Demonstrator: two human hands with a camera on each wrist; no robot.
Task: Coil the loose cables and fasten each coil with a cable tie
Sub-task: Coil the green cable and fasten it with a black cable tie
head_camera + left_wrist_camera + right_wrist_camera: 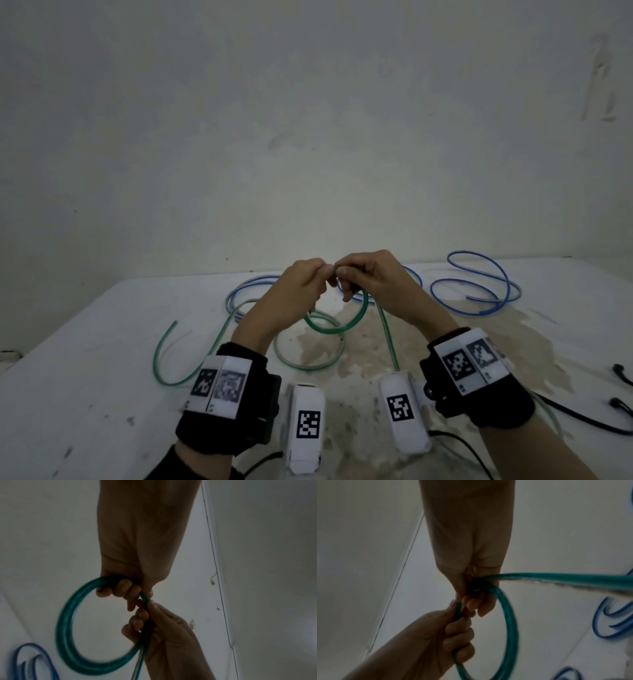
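Both hands meet above the middle of the desk [102, 342], each grasping the green cable [356, 317]. The left hand [301, 287] and right hand [370, 277] curl their fingers round the top of a small loop that hangs below them. The rest of the green cable trails across the desk. Blue cables [479, 284] lie farther back, below a pale wall [308, 120].

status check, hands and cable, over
Left hand and right hand both grip the green cable, one loop formed, raised off the table. No tie on it. Blue cables loose behind.
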